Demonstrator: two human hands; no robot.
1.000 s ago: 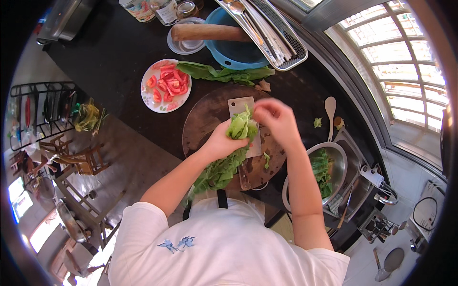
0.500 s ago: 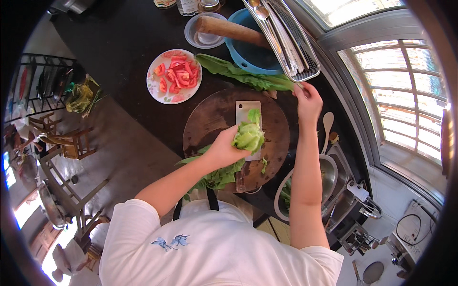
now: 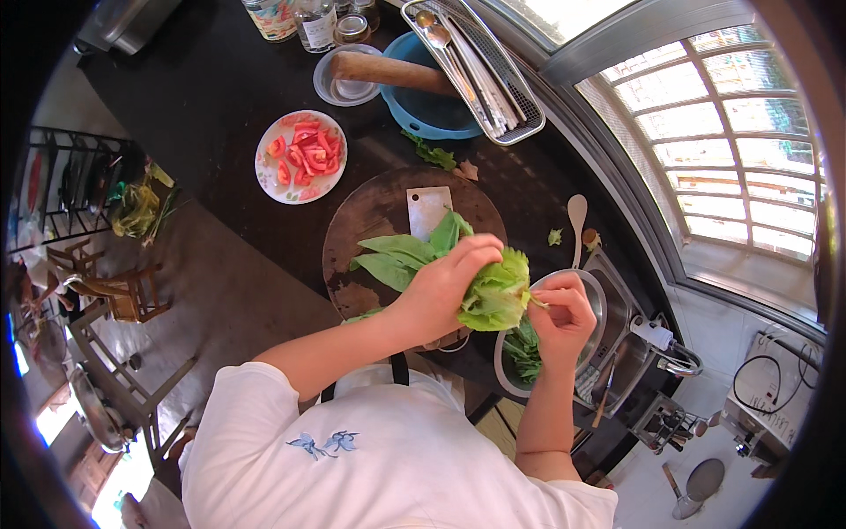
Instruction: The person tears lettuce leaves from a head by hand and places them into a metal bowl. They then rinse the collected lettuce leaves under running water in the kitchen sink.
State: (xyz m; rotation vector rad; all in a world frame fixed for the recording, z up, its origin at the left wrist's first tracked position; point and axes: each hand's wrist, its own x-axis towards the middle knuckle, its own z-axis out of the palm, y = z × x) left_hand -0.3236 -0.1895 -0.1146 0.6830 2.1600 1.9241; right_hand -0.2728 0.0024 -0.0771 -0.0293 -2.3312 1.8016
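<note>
My left hand (image 3: 438, 298) is wrapped round a head of lettuce (image 3: 500, 295), its pale cut end turned right and long green leaves trailing left. At that end my right hand (image 3: 564, 319) has thumb and fingertips pinched together on the lettuce's base. Both hands are above the right edge of a round wooden chopping board (image 3: 359, 220). A cleaver (image 3: 426, 208) lies flat on the board, its lower part hidden by leaves and my left hand. Below the right hand stands a bowl holding green leaves (image 3: 523, 351).
A plate of cut tomato (image 3: 306, 160) sits beyond the board. Behind it are a blue basin (image 3: 425, 115), a wooden pestle (image 3: 379, 72), and a wire basket of chopsticks (image 3: 493, 97). A white spoon (image 3: 577, 220) lies near the sink (image 3: 630, 353) at right.
My left hand has lifted and turned the lettuce rightward. My right hand has come back from beside the basin to the lettuce's base. The long leaf by the basin is gone from there.
</note>
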